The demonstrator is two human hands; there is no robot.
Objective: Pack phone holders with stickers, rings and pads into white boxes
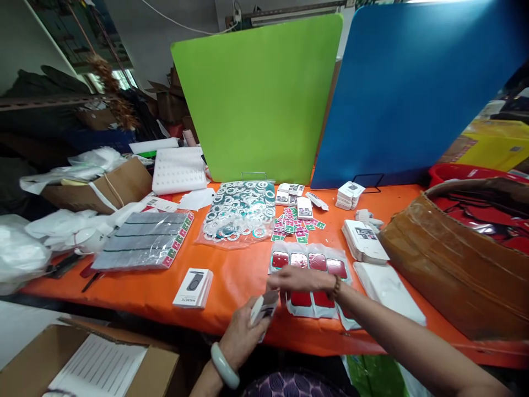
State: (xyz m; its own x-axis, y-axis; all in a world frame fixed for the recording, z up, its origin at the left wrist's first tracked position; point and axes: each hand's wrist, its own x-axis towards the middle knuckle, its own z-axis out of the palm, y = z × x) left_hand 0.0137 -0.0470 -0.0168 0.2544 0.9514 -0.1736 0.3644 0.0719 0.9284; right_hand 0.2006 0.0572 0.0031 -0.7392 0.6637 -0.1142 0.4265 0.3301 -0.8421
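My left hand (244,330), with a pale bangle on the wrist, is closed around a small white box (264,307) near the front edge of the orange table (239,278). My right hand (298,278), with a bead bracelet on the wrist, reaches left just above that box, fingers stretched over a row of red items in clear bags (309,263). Whether the right fingers hold anything is blurred. A stack of white printed boxes (193,288) lies to the left of my hands.
A bag of ring stickers (242,212), small green and pink cards (295,226), grey packets (142,240) and white box stacks (363,241) cover the table. Green (260,94) and blue (413,88) boards stand behind. A large brown box (458,264) sits right; a carton (95,364) below left.
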